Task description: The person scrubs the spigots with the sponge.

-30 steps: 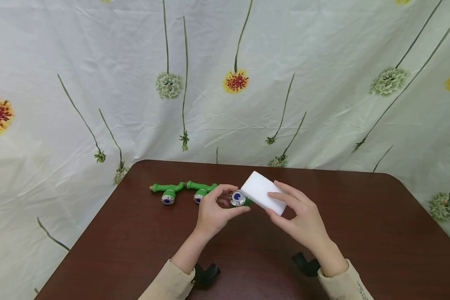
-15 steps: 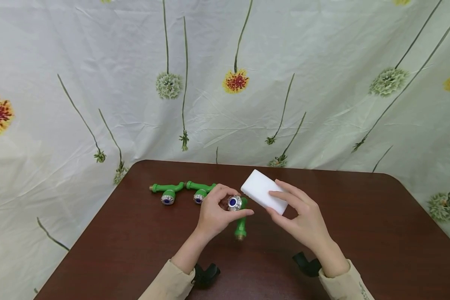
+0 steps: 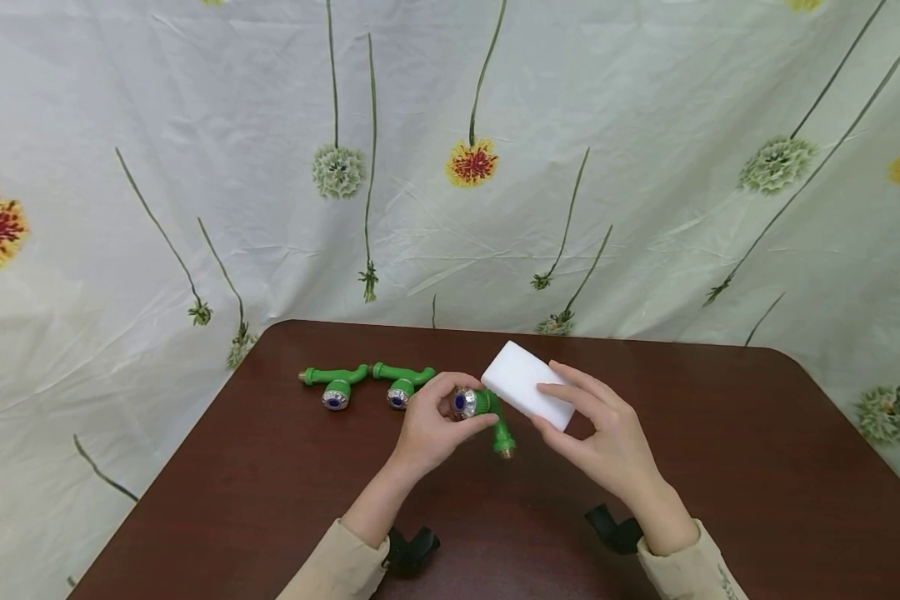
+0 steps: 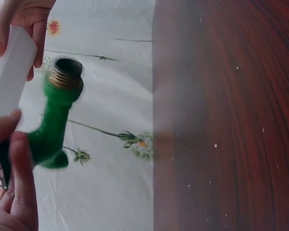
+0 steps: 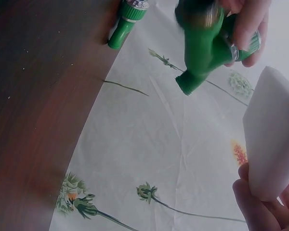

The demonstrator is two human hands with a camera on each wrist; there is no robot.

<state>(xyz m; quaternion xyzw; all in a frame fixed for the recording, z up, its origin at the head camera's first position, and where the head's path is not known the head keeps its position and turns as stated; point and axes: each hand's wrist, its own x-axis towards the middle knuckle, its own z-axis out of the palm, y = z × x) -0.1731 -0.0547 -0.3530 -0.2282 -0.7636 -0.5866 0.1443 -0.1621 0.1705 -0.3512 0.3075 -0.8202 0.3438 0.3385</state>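
In the head view my left hand (image 3: 426, 429) holds a green tap (image 3: 502, 435) by its clear, blue-capped knob. The tap's brass threaded end points down and to the right. A white sponge block (image 3: 523, 380) is pinched between the thumb and fingers of my right hand (image 3: 611, 437), just right of the tap. From the left wrist the tap's green body (image 4: 53, 120) shows its threaded mouth, with the sponge (image 4: 9, 72) beside it. In the right wrist view the tap (image 5: 200, 48) looks blurred, and a gap separates it from the sponge (image 5: 272, 134).
Two similar green taps, one on the left (image 3: 337, 387) and another beside it (image 3: 401, 385), lie on the dark brown table (image 3: 270, 500). Behind the table's far edge hangs a white flowered cloth (image 3: 420, 208). Dark straps (image 3: 416, 548) sit at both wrists.
The tap has turned in my left hand: its body, at first mostly hidden behind the sponge, swung down, then tilted right. My right hand and the sponge have barely moved.
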